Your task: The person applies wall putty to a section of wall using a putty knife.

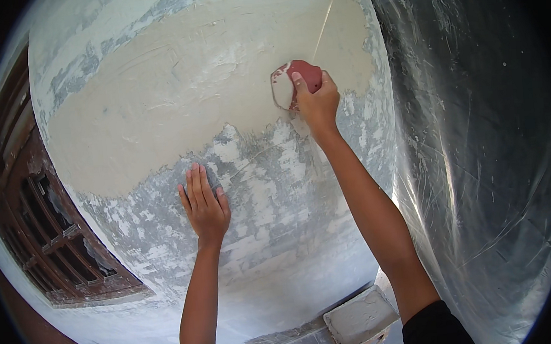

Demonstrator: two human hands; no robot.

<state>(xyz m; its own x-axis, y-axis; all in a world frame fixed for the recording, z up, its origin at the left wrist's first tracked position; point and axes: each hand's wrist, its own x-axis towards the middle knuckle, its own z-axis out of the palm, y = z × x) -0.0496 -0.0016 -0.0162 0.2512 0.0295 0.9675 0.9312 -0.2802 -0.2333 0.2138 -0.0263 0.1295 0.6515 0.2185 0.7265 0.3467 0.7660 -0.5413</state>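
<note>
My right hand [319,103] grips a red hand-sized scraper [307,74], its left part coated with pale plaster, thumb on its face. The scraper is against the wall near the right end of a broad beige band of wet-looking plaster [176,90]. Lower and to the left, my left hand [205,204] lies flat on the wall with its fingers pointing up and holds nothing. Around it the wall [271,204] is patchy grey and white below the ragged lower edge of the beige band.
A brown wooden window frame with bars [58,229] is set in the wall at the left. Clear plastic sheeting [470,160] hangs along the right side. On the tiled floor below stands a rectangular tray [360,318] holding greyish plaster.
</note>
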